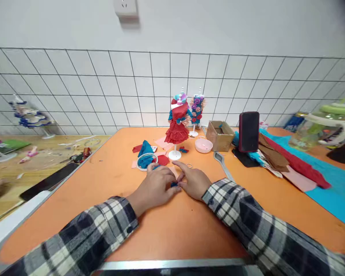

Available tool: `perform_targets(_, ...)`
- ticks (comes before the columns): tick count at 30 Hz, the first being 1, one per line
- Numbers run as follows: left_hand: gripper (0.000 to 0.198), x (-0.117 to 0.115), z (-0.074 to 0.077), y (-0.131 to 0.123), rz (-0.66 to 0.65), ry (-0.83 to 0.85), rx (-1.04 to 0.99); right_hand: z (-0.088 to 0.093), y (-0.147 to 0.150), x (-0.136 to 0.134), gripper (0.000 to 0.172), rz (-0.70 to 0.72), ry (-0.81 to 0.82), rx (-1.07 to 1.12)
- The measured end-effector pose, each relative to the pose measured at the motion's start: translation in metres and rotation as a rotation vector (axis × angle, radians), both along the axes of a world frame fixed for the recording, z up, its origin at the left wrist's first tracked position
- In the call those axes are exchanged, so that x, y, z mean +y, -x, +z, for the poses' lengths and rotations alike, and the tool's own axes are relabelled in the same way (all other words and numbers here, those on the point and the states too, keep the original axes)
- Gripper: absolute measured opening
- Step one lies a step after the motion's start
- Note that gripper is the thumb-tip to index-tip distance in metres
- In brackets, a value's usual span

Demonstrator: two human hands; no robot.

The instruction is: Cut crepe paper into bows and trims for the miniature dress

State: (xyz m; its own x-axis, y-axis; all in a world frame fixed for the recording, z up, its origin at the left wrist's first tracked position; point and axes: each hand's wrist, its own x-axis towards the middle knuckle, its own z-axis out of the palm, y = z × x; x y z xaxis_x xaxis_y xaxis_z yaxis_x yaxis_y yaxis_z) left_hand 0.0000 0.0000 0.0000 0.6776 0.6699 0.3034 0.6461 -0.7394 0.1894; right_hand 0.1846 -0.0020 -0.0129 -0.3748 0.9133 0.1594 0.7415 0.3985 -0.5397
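Both hands meet low over the orange table (126, 218). My left hand (158, 186) has its fingers curled around a small dark blue piece (174, 184), which looks like crepe paper or cloth. From the other side, my right hand (194, 181) pinches the same piece between thumb and fingers, its index finger raised. Most of the piece is hidden by the fingers. Just beyond my left hand lie a white ring (143, 156) with crumpled blue material (146, 148) and red scraps (162, 160). A small ring (189, 166) lies past my right hand.
A mini dress form in a red dress (178, 126) stands ahead, another (197, 109) behind it. To its right are a pink bowl (203, 145), cardboard box (222, 140), scissors-like grey tool (222, 165), upright phone (248, 131), coloured sheets (299, 161) and a bottle (313, 130).
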Motion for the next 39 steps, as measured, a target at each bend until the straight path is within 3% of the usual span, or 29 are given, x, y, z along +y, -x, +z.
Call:
perform_targets(9, 0.016, 0.003, -0.005, 0.000, 0.023, -0.041, 0.059, 0.004, 0.000, -0.001, 0.074, -0.035, 0.029, -0.086)
perform_targets(18, 0.022, 0.006, -0.014, 0.003, 0.065, -0.054, 0.089, 0.000, 0.008, 0.000, 0.064, -0.028, 0.005, -0.035)
perform_targets(39, 0.021, 0.005, -0.011, 0.002, 0.055, -0.030, 0.068, 0.000, 0.010, -0.004, 0.054, -0.038, -0.034, -0.027)
